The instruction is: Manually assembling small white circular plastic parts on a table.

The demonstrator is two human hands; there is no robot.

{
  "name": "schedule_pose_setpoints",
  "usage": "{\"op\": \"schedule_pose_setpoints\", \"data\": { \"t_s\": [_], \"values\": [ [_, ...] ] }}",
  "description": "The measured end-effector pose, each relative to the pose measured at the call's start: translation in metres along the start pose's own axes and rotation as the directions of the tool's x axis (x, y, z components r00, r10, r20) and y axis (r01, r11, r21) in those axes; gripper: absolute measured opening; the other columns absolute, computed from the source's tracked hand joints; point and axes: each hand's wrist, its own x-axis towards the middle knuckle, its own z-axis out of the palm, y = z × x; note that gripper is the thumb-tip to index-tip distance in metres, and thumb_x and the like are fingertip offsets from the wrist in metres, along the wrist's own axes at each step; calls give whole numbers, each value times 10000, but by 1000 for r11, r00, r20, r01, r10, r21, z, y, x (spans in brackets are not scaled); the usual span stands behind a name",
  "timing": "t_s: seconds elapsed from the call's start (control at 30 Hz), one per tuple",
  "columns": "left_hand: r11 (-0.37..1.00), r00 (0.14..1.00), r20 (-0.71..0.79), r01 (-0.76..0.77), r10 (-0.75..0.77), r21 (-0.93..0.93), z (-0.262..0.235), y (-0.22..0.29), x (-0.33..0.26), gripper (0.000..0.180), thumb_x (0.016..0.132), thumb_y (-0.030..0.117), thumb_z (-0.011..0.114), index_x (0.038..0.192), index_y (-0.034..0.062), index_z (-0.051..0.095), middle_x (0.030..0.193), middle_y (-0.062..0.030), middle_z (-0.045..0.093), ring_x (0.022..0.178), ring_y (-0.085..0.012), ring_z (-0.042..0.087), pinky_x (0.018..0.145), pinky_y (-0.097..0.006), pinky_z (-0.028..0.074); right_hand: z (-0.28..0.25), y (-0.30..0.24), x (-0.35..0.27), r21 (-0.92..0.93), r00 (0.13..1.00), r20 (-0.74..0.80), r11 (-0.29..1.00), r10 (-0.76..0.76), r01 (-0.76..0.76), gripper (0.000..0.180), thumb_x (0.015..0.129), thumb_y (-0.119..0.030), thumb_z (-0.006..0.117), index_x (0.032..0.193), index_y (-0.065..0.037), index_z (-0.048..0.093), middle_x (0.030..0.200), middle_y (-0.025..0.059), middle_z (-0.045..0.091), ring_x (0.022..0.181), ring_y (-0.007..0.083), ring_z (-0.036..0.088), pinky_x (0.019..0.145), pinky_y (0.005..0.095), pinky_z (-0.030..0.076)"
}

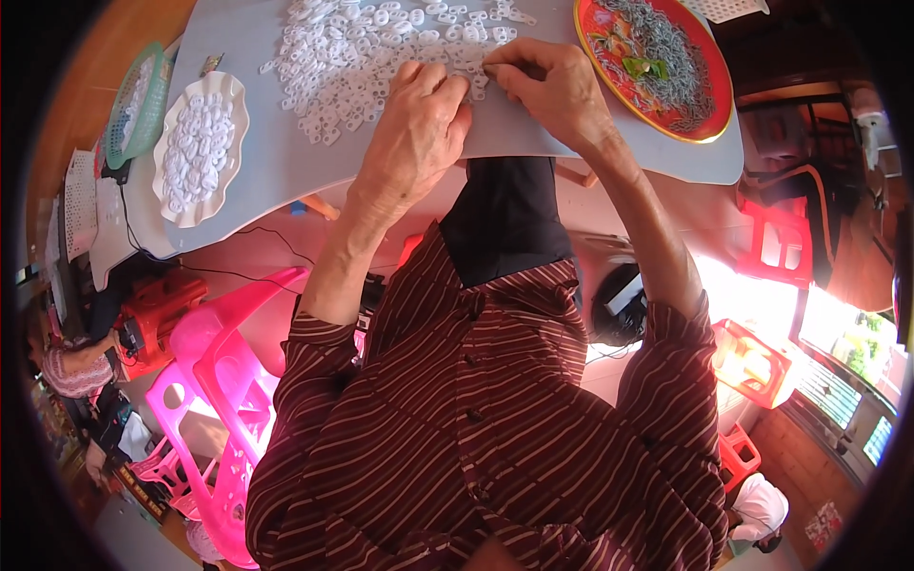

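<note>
Across the grey table, we judge the white pieces light, stiff, slippery, best edge-pinched; left hand and right hand curl inward, can't tell if gripping.

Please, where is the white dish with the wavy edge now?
In the head view, the white dish lies toward the left end of the table, just right of the green basket and left of the pile of small white pieces.
</note>
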Motion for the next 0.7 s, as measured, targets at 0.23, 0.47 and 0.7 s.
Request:
{"op": "schedule_pose_setpoints", "data": {
  "t_s": [0.23,0.47,0.7],
  "values": [
    [999,998,43,-41,40,24,-1,-2,1,207,743,4,568,946,-7,530,894,-140,483,911,-317,464,815,-396,410,2,10,-7,242,1000,19,970,-23,18,205,770,-51,614,971,-30,650,684,5,623,635,49,567,614,218,471],
    [997,994,105,-20,12,75,-4,0,3,143,741,10,574,861,-16,501,888,-155,474,910,-315,463,830,-393,409,4,17,-11,364,991,41,926,-125,101,261,766,-39,612,1027,-41,629,785,-11,589,678,32,522,631,197,455],
    [999,999,38,-13,14,-36,-3,-3,2,144,745,-3,579,850,-10,480,835,-129,503,863,-325,468,768,-407,403,2,17,-16,333,992,55,939,-113,89,237,776,-26,614,1011,-16,633,773,-2,609,675,43,531,657,211,473]
  ]
}}
